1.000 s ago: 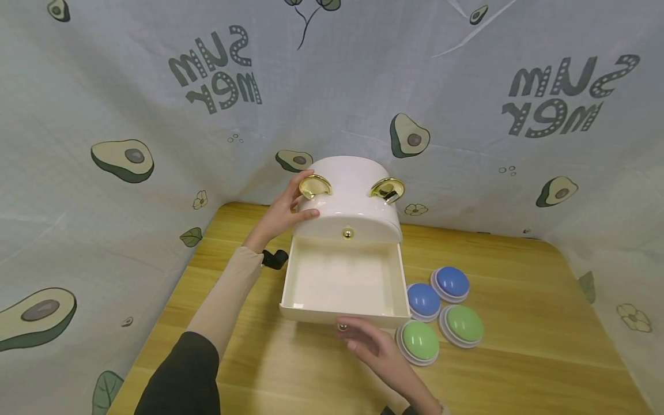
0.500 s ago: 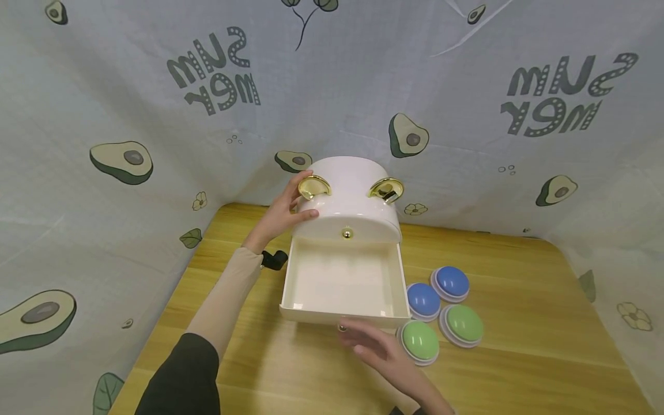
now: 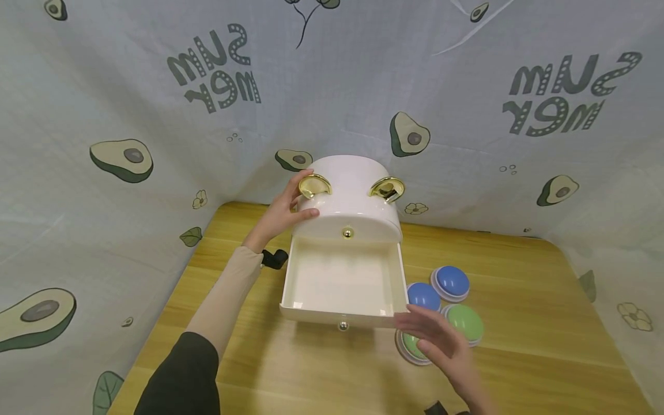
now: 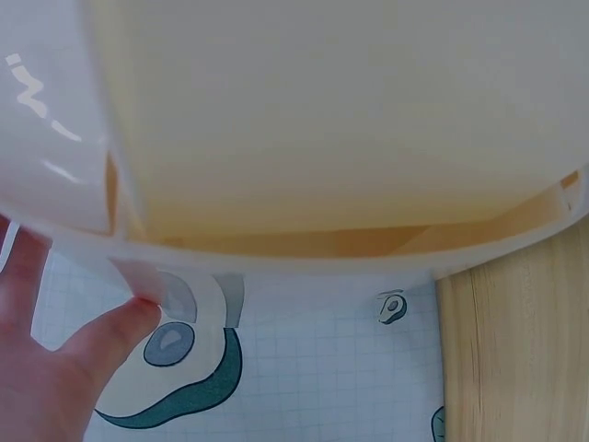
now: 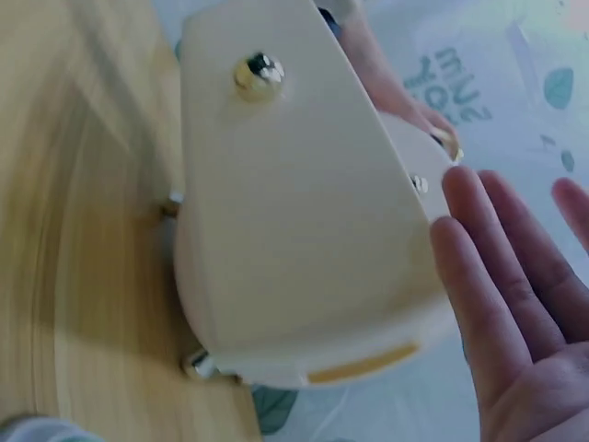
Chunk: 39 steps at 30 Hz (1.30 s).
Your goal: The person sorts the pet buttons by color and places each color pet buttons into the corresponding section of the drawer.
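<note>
A white storage box (image 3: 349,173) with two gold ears stands on the table, its lower drawer (image 3: 342,278) pulled out and bare inside. My left hand (image 3: 282,214) holds the box's left side by the left gold ear (image 3: 314,186), thumb on the front and fingers toward the back. My right hand (image 3: 441,340), fingers straight and holding nothing, hovers by the drawer's front right corner. It partly covers a green push button (image 3: 414,347) in the head view. The gold drawer knob (image 3: 343,326) is free of the hand.
Beside the drawer on the right sit two blue buttons, the nearer one (image 3: 422,296) and the farther one (image 3: 453,281), and another green button (image 3: 465,321). An avocado-print cloth (image 3: 332,86) hangs behind the wooden table (image 3: 539,311).
My right hand has come away from the drawer knob and moved right, over the nearer green button. The left hand, box and drawer stay in place.
</note>
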{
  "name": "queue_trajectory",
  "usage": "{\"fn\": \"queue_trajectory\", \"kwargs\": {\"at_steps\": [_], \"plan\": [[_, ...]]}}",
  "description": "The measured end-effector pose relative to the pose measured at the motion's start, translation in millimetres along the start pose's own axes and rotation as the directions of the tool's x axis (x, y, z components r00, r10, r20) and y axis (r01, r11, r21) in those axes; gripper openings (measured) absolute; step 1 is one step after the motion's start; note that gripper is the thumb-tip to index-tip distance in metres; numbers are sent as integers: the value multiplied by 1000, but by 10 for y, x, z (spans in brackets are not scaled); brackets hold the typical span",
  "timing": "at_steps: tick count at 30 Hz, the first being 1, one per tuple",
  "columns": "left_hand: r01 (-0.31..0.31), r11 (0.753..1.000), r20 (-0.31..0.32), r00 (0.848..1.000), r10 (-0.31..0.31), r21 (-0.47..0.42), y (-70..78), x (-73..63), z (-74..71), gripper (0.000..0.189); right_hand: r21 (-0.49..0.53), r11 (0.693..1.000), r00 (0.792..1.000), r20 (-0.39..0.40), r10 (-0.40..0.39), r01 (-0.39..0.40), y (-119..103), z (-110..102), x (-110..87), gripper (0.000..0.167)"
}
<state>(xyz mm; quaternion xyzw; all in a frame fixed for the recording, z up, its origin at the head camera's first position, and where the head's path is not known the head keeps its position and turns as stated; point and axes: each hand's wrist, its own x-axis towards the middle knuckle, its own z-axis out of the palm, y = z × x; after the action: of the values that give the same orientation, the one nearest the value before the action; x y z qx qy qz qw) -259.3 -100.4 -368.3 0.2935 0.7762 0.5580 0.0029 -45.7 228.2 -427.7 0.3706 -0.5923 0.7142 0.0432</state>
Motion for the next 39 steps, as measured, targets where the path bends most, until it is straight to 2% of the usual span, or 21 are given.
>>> {"fn": "queue_trajectory", "kwargs": {"at_steps": [5,8,11,15,18,24,32,39], "plan": [[-1,1000,12,1000,1,-5,210,-48,-6,78,8,1000,991,-133,7,-6,-57,-142,-90,53],[1,1000,14,1000,-1,-10,250,-60,-9,78,2,999,977,-210,46,-46,-46,-186,-157,58],[3,1000,14,1000,-3,-11,258,-63,-9,78,-24,990,947,-298,122,-135,7,-200,-247,64],[3,1000,13,1000,-3,-2,252,-54,-8,79,-56,954,888,-386,252,-295,136,-213,-424,72],[0,1000,13,1000,0,-1,248,-46,-6,78,-60,935,863,-409,297,-350,247,-222,-554,74],[-15,1000,13,1000,15,-10,241,-49,-5,78,-104,908,826,-465,317,-407,442,-241,-747,75],[-10,1000,16,1000,10,-15,240,-55,-4,79,-158,870,803,-488,343,-467,627,-262,-885,77],[-7,1000,13,1000,7,-23,236,-64,-7,79,-211,825,786,-493,373,-524,679,-249,-913,77]]}}
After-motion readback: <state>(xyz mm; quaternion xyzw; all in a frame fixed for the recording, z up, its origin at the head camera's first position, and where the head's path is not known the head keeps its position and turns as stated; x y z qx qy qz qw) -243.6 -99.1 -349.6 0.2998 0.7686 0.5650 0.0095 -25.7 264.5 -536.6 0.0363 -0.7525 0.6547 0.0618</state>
